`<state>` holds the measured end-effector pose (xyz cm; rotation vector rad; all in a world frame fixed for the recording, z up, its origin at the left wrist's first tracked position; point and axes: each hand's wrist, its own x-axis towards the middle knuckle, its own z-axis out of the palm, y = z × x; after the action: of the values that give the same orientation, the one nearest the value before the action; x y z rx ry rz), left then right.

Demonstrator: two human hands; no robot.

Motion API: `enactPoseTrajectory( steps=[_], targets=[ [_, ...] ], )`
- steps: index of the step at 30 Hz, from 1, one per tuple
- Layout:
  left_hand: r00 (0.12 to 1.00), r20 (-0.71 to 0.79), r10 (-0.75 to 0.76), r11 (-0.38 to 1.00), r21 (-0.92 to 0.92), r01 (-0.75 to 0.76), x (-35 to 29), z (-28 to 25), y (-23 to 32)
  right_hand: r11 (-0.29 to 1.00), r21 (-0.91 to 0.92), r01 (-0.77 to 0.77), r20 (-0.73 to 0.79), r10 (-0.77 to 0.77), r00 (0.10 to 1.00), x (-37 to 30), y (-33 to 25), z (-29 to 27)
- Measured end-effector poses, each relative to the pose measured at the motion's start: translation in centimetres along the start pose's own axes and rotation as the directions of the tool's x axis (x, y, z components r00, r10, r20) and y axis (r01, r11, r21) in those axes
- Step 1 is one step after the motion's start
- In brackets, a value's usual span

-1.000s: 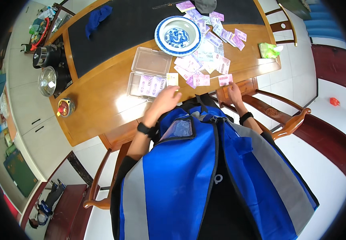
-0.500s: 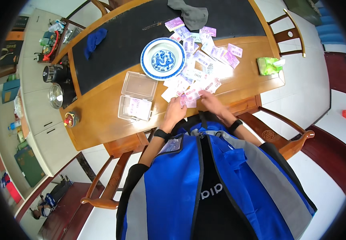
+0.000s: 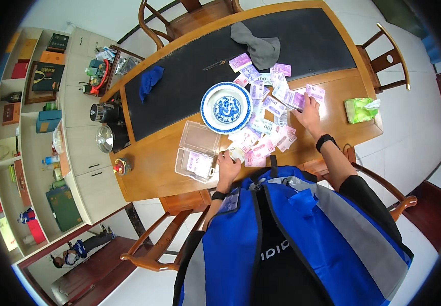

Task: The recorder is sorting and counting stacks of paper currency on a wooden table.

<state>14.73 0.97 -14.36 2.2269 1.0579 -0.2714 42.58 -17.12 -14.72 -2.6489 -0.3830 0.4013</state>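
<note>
My right hand [image 3: 310, 120] reaches across the scattered play-money-like banknotes, its thumb and fingers closing around a purple banknote [image 3: 296, 99] at the right of the spread. Beside the lidded clear plastic box [image 3: 199, 136], my left hand [image 3: 228, 167] rests on the table with its thumb and fingers apart. Under and past its fingertips lie pale notes [image 3: 237, 154]. Inside the box sits a stack of purple-white notes [image 3: 200, 164], and its lid is swung back. Pink notes [image 3: 263, 148] lie between my two hands, with overlapping purple and greenish ones farther away.
A blue-and-white porcelain bowl [image 3: 226, 128] stands left of the notes. A grey cloth [image 3: 261, 48] and blue cloth [image 3: 150, 81] lie on the black table panel. A green tissue pack [image 3: 359, 111] is at right, a small red-topped jar [image 3: 122, 166] at left. Wooden chairs [image 3: 154, 232] surround the table.
My right hand has moved right and away from me, onto a purple banknote. My left hand has shifted left to the box's side. The view has turned slightly, showing more of the shelves.
</note>
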Motion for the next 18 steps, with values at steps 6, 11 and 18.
enactPoseTrajectory(
  steps=[6,11,18],
  targets=[
    [0.999,-0.026,-0.022,0.999,0.044,0.024,0.0,0.1,0.7,0.991,0.099,0.085,0.049,-0.09,0.995,1.0,-3.7,0.5],
    [0.997,0.031,-0.077,0.993,0.095,0.074,0.2,0.0,1.5,0.988,0.039,0.148,0.159,-0.153,0.975,1.7,-4.1,-0.5],
    [0.996,0.026,-0.089,0.986,0.142,0.085,0.3,0.2,1.3,0.981,0.137,0.14,0.162,-0.161,0.973,7.1,-5.2,0.6]
  ],
)
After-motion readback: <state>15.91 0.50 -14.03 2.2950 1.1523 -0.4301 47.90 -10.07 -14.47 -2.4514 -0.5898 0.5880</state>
